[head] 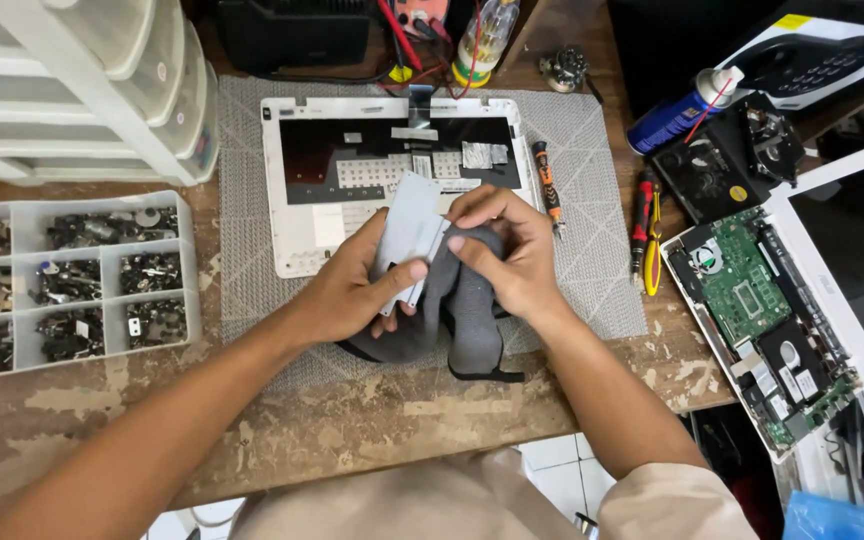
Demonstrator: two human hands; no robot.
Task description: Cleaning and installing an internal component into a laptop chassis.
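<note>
Centrally, above the grey mat (592,290), the left hand (347,290) grips a pale flat metal plate (407,225), its long axis tilted near upright; the right hand (512,255), just beside it, pinches a grey cloth (462,320) against the plate's edge. Leftward, a clear compartment tray (102,205) holds sorted small dark parts.
</note>
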